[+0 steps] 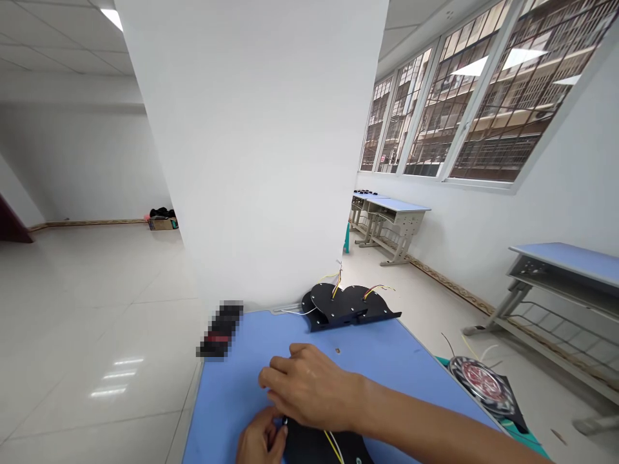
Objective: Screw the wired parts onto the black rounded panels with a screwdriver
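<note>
Desk corner beside white pillar, head view: a blue-topped desk [232,412] is seen from its near end, with a white pillar [251,142] rising behind it.
Right hand [309,386]: held half closed, fingers curled above the plate; contact with it cannot be told.
Left hand [261,439]: thumb and fingers are drawn together at the plate's edge; whether anything is gripped cannot be told.
Item at hands: a black lobed plate [309,446] is placed at the near edge of the desk, cut off by the frame, with yellow wires [333,446] running across it.
Placement: the plate appears to be kept close to the body so that both hands can work on it together.
Farther on desk: stacked black lobed plates [345,304] are set along the far edge, out of the hands' working area, with thin wires [377,290] standing up from them. A tiny brass-coloured part [337,350] lies between the hands and the stack.
Desk's far corner: a dark object [221,328] is blurred and cannot be identified.
Right of desk: a round red-and-silver disc [481,386] lies on a dark panel [517,419], with wires above it.
Obstruction: the right forearm [411,412] crosses the view and hides part of the desk.
</note>
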Demonstrator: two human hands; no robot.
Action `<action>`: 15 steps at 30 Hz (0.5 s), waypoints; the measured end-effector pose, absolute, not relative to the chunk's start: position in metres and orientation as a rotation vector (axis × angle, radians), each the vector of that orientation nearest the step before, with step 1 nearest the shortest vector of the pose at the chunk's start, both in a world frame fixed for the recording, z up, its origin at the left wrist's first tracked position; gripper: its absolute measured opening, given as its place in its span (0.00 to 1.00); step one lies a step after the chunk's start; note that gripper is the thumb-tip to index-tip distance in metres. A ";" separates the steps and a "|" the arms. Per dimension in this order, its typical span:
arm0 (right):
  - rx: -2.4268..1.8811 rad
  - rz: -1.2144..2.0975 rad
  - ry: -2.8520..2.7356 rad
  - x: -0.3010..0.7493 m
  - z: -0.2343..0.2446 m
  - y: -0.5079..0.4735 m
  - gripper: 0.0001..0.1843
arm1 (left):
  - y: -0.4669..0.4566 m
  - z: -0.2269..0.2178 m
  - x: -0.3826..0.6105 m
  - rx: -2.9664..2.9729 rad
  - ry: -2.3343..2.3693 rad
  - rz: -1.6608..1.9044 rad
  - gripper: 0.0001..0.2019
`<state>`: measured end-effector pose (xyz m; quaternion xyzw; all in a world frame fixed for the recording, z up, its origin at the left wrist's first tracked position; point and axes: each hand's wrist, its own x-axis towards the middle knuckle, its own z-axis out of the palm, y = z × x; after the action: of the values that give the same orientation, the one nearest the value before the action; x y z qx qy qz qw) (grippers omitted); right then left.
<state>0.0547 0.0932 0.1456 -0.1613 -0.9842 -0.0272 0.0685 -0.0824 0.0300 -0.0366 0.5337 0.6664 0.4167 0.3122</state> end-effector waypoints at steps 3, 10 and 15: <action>-0.437 0.009 -2.912 0.057 0.143 0.093 0.14 | 0.031 -0.036 -0.081 1.411 1.729 1.133 0.12; -0.528 0.249 -2.704 0.078 0.145 0.090 0.12 | 0.031 -0.038 -0.076 1.333 1.670 1.232 0.15; -0.686 0.468 -2.570 0.103 0.153 0.076 0.11 | 0.026 -0.023 -0.088 0.843 1.387 1.345 0.21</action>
<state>0.1033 0.0758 0.1527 -0.2478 -0.9285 0.1690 0.2187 -0.0879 0.0257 -0.0230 0.3475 0.5720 0.5548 0.4943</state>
